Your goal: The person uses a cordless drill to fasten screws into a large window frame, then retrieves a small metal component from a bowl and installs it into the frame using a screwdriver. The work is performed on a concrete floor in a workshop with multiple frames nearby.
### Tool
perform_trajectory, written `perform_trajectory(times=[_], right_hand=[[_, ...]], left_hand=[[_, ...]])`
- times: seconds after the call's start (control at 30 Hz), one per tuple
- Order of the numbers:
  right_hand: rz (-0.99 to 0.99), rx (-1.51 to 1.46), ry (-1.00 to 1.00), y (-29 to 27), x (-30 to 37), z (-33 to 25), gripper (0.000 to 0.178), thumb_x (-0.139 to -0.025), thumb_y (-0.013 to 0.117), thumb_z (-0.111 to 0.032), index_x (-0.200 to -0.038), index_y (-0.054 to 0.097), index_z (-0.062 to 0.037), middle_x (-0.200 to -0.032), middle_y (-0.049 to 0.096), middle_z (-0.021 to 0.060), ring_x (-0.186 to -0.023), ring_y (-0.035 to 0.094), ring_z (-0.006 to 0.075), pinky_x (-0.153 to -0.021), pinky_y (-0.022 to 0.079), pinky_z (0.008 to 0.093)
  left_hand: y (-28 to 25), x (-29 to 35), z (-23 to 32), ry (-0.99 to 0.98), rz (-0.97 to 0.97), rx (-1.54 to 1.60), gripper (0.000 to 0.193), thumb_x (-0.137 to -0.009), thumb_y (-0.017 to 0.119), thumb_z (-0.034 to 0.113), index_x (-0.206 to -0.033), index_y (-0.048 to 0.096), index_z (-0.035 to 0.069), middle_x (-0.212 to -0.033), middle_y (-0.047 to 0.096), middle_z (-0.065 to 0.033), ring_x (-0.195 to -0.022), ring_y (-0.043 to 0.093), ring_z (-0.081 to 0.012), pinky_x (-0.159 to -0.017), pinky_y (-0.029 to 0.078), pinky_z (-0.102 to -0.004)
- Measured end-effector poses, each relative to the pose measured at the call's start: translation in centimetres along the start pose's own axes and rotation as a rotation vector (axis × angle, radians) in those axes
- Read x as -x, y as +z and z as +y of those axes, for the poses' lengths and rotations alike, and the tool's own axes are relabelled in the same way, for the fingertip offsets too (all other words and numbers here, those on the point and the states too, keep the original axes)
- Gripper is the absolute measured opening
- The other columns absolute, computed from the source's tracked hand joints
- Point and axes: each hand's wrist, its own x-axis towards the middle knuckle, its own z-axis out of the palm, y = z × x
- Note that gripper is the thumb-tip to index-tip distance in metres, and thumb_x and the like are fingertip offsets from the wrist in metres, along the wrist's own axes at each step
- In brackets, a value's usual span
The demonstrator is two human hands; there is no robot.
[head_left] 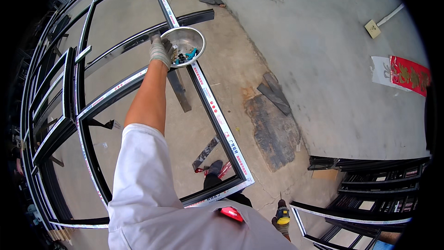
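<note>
My left hand, in a grey work glove, is stretched far forward to the left rim of a shiny metal bowl. Its fingers curl over the rim onto small screws and a teal part inside; whether they grip anything is unclear. The bowl rests on the taped bar of a large black window frame that stands raised above the floor. Low at my right side, my right hand, also gloved, holds a yellow and black power screwdriver pointing up.
More black frames are stacked at the left and lower right. The concrete floor holds dark scrap strips, a red-handled tool by my shoe, and red paper at the right.
</note>
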Motion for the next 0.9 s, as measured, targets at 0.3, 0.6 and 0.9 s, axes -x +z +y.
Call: perform_trajectory(times=[0.3, 0.6, 0.9], right_hand=[[0.133, 0.57, -0.394, 0.9, -16.5, 17.9, 0.067, -0.089, 0.063, -0.036, -0.148, 0.047, -0.0103, -0.144, 0.057, 0.0148, -0.134, 0.054, 0.0339, -0.11, 0.045, 0.0435], [0.01, -0.085, -0.132, -7.6, -21.4, 13.2, 0.04, -0.086, 0.071, -0.022, -0.122, 0.055, -0.013, -0.094, 0.065, 0.0087, -0.083, 0.065, 0.0291, -0.076, 0.055, 0.0415], [0.081, -0.322, 0.128, -13.2, -31.7, 19.8, 0.042, -0.087, 0.073, -0.022, -0.121, 0.054, -0.0093, -0.078, 0.064, 0.0036, -0.058, 0.062, 0.0175, -0.053, 0.052, 0.0351]], left_hand=[[-8.0, 13.8, -3.9, -0.111, -0.055, 0.06, 0.047, -0.108, 0.047, 0.044, -0.115, 0.07, 0.004, -0.116, 0.072, -0.0117, -0.099, 0.066, -0.0212, -0.09, 0.057, -0.0373], [-21.7, 35.7, -21.6, -0.389, 0.26, -0.109, 0.036, -0.107, 0.049, 0.04, -0.107, 0.067, 0.01, -0.079, 0.068, -0.0029, -0.059, 0.057, -0.0135, -0.053, 0.048, -0.0283], [-20.2, 46.4, -30.0, -0.072, 0.209, -1.054, 0.037, -0.1, 0.06, 0.032, -0.116, 0.071, 0.0, -0.091, 0.073, -0.0099, -0.078, 0.066, -0.0194, -0.076, 0.054, -0.0354]])
